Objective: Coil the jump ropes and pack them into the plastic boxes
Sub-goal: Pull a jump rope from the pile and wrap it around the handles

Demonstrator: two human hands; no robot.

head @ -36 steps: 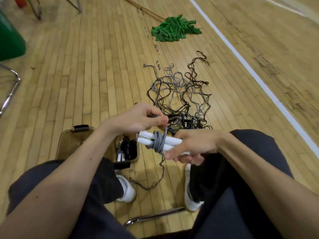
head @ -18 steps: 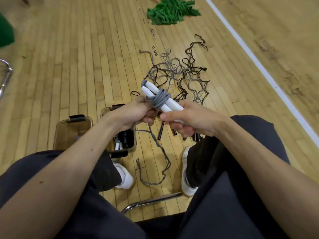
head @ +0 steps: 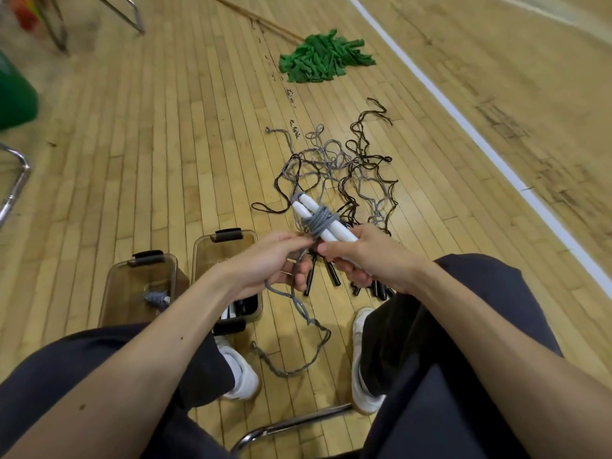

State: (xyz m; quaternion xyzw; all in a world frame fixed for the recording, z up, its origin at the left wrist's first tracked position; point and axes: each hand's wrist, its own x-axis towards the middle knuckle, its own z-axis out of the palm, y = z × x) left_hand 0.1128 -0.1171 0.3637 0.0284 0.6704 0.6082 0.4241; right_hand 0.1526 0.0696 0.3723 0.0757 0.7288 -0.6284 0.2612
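looking down past both knees at a wooden floor [head: 165, 160]. in the right hand [head: 367, 260], fingers curled round the near ends, two white handles [head: 306, 207] held side by side, far ends tilted up and away to the left. round the middle of the pair, several tight turns of grey rope [head: 320, 222]. just left of the wraps, the left hand [head: 265, 260], thumb and fingers pinching the same rope close to the turns, the two hands nearly touching. below the left hand, the loose tail [head: 308, 321] hanging down between the two white shoes [head: 243, 379] and ending in a slack curl on the boards.

left of the hands, on the floor, two clear brownish plastic boxes [head: 114, 293] side by side, dark latches at the ends, open on top. in the left one, a wound grey bundle [head: 155, 298]; in the right one, partly hidden by the left forearm, something black and white – too covered to tell apart.

beyond the hands, a loose tangle of ropes [head: 341, 167], grey and dark, spread over the boards, with black handles [head: 332, 276] lying at its near edge under the right hand. further off, a green mop [head: 323, 59] on a wooden stick, and a white line [head: 463, 127] across the right side.
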